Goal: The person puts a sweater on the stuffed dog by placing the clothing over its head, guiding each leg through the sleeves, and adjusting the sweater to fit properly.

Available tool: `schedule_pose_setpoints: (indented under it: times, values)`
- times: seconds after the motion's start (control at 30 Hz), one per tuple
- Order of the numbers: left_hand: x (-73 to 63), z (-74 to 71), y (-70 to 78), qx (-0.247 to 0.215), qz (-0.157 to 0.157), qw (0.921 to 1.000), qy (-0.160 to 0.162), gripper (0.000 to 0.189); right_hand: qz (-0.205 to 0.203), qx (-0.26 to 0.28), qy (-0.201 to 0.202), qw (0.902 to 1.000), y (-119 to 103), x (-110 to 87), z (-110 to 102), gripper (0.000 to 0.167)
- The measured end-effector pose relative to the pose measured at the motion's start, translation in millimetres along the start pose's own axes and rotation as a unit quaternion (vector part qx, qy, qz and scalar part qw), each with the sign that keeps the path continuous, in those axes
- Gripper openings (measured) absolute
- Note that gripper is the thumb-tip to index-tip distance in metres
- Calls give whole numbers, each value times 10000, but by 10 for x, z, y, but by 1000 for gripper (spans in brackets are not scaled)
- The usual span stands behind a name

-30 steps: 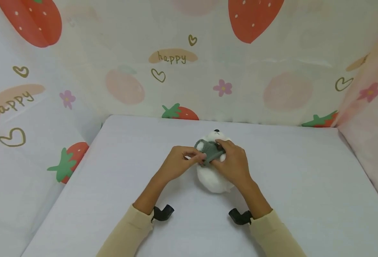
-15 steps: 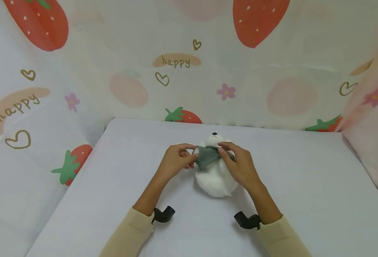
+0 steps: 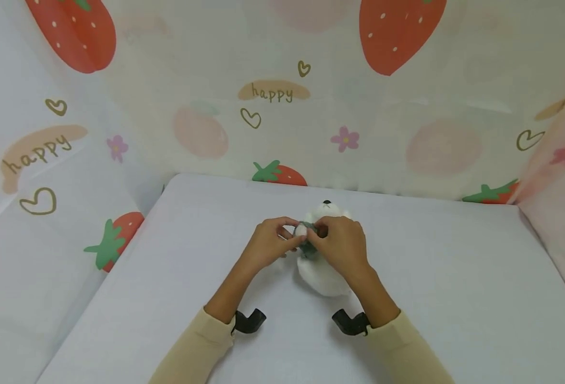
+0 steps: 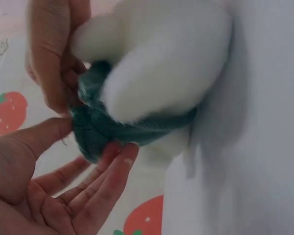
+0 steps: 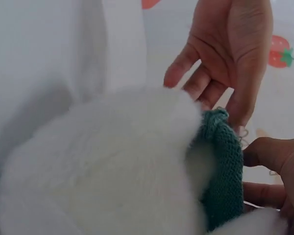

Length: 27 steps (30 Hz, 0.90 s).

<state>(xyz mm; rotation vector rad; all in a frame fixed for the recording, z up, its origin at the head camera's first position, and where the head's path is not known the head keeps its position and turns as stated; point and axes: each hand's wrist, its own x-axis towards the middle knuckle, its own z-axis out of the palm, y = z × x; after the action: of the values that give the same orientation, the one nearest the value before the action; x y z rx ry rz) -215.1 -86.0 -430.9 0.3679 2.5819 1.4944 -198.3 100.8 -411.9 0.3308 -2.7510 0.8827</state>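
A white plush animal (image 3: 321,277) with a black nose lies on its back on the table, its head toward the back wall. Around its upper body is a green knitted garment (image 4: 127,129), partly hidden by the hands in the head view. My left hand (image 3: 269,242) holds the garment's edge beside one of the plush's limbs, thumb on one side and fingers on the other. Close against it, my right hand (image 3: 342,240) pinches the knit between thumb and fingers. In the right wrist view the green knit (image 5: 225,171) stands stretched between the two hands, beside the white fur.
The white-covered table (image 3: 455,288) extends to both sides of the plush. A strawberry-print curtain (image 3: 378,106) hangs behind it and along the sides. A black wrist mount (image 3: 251,321) sticks out inward from the left cuff, another mount (image 3: 350,322) from the right.
My right hand has gone out to the right, spreading the garment across the plush's front, then come back left beside my left hand. The knit is now bunched between them.
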Motion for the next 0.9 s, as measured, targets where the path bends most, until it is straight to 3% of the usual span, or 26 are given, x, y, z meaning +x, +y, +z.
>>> schedule_pose_setpoints:
  times: [0.13, 0.27, 0.37, 0.43, 0.67, 0.9]
  values:
    - [-5, 13, -9, -972, -269, 9945, -281, 37, 174, 271, 42, 9995, 9, -6, 2, 12]
    - [17, 45, -61, -1840, -436, 9816, -266, 36, 321, 560, 64, 9979, 62, 6, 4, 11]
    - [33, 85, -118, -2244, -527, 9728, -240, 37, 502, 851, -26, 9951, 102, 8, 1, 17]
    - [50, 124, -164, -2307, -549, 9711, -283, 38, 600, 984, -97, 9933, 115, 2, -1, 24]
    - [74, 220, -269, -1561, -217, 9866, -421, 40, 415, 1106, -125, 9929, 141, -46, 8, 21]
    - [-92, 52, -153, -259, 275, 9975, -604, 55, 86, 1636, 583, 9848, 372, -106, -256, 17]
